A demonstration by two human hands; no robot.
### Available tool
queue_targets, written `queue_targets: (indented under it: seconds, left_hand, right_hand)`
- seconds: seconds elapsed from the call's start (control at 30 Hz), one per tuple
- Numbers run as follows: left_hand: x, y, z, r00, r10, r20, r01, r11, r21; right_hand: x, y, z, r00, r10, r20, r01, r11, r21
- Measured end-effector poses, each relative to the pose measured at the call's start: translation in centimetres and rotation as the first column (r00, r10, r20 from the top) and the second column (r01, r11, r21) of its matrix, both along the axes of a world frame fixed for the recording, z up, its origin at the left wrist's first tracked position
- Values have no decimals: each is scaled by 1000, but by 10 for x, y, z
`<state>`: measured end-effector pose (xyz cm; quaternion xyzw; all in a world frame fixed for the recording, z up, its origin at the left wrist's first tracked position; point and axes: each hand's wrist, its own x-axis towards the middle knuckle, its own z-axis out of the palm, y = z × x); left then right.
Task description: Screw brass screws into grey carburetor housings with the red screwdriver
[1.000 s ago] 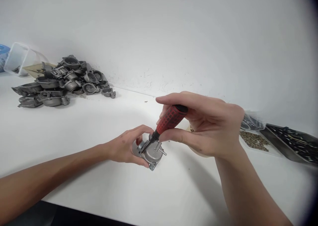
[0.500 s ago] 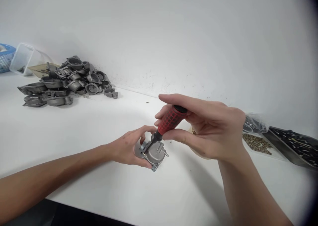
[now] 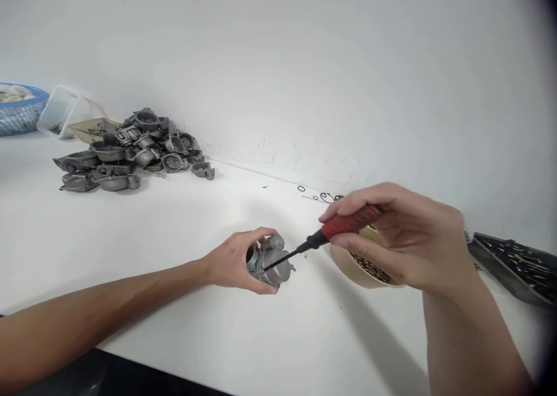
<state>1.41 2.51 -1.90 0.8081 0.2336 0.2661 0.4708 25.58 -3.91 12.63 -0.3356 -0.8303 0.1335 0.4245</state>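
One right-side bowl (image 3: 348,273) is holding brassy pieces (image 3: 369,268). Left hand (image 3: 238,262) is gripping one casting (image 3: 279,274), right hand (image 3: 407,236) one screwdriver (image 3: 348,222).

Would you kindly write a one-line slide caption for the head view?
The left hand grips a metal housing while the right hand holds a red-handled screwdriver to it.

Red screwdriver handle (image 3: 350,222) (black shaft (image 3: 284,258))
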Motion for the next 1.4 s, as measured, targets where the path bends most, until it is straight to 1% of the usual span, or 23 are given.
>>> queue_targets:
  seconds: [0.03, 0.1, 0.2, 0.23, 0.3, 0.33, 0.4, 0.47, 0.53, 0.57, 0.67, 0.73, 0.77, 0.9, 0.93, 1.1, 1.17, 1.23, 1.3, 1.37, 1.4]
  left_hand:
    - [0, 1, 1, 999, 35, -9, -35, 998, 51]
    - [-1, 2, 4, 996, 92, -22, -88, 988, 127]
    - [0, 2, 6, 986, 154, -65, -138, 968, 210]
    - [0, 2, 6, 982, 170, -85, -147, 962, 230]
    - [0, 1, 7, 974, 195, -117, -161, 953, 256]
    - [0, 1, 7, 970, 205, -128, -165, 950, 264]
    - [0, 0, 8, 967, 216, -136, -172, 945, 277]
    - [-1, -1, 8, 965, 222, -140, -176, 943, 283]
    - [-1, -2, 9, 964, 221, -145, -173, 942, 288]
    - [-1, -2, 9, 964, 220, -146, -171, 942, 290]
    - [-1, -2, 9, 965, 217, -145, -168, 941, 295]
    - [-1, -2, 9, 966, 216, -142, -167, 941, 294]
    - [-1, -2, 9, 965, 218, -142, -169, 940, 296]
    - [-1, -2, 9, 961, 232, -153, -177, 936, 305]
    - [-1, -2, 9, 960, 232, -155, -177, 935, 307]
    - [-1, -1, 8, 962, 233, -141, -184, 937, 297]
    - [-1, 0, 7, 961, 240, -140, -192, 939, 287]
    - [-1, 1, 6, 959, 246, -144, -199, 940, 279]
    - [-2, 1, 6, 958, 248, -146, -202, 940, 273]
    - [-2, 1, 6, 958, 249, -146, -203, 941, 272]
    - [-2, 1, 6, 958, 249, -145, -203, 941, 272]
  right_hand:
    - [6, -1, -4, 999, -35, 12, 35, 999, -15]
    - [19, -5, -17, 995, -99, -3, 99, 993, -65]
    - [34, -12, -49, 972, -204, -117, 187, 973, -136]
    - [38, -15, -61, 949, -262, -172, 233, 957, -175]
    - [42, -18, -81, 911, -345, -226, 294, 928, -230]
    - [43, -18, -89, 904, -364, -224, 305, 917, -258]
    - [45, -18, -98, 913, -360, -191, 298, 910, -289]
    - [46, -17, -102, 930, -326, -172, 274, 924, -267]
    - [48, -16, -102, 935, -297, -194, 249, 939, -236]
    - [49, -16, -101, 933, -294, -209, 241, 939, -245]
    - [51, -16, -102, 920, -324, -222, 234, 905, -354]
    - [51, -17, -102, 920, -339, -198, 244, 888, -389]
    - [51, -17, -102, 925, -334, -181, 250, 894, -372]
    - [53, -17, -98, 956, -259, -139, 226, 950, -214]
    - [53, -18, -98, 958, -253, -136, 222, 952, -209]
    - [56, -18, -102, 944, -304, -129, 245, 906, -344]
    - [55, -17, -101, 949, -296, -110, 250, 917, -311]
    - [53, -16, -98, 960, -266, -88, 241, 944, -224]
    - [53, -17, -94, 974, -211, -82, 197, 969, -149]
    - [52, -18, -94, 976, -193, -97, 178, 973, -145]
    - [53, -19, -94, 971, -214, -102, 195, 967, -166]
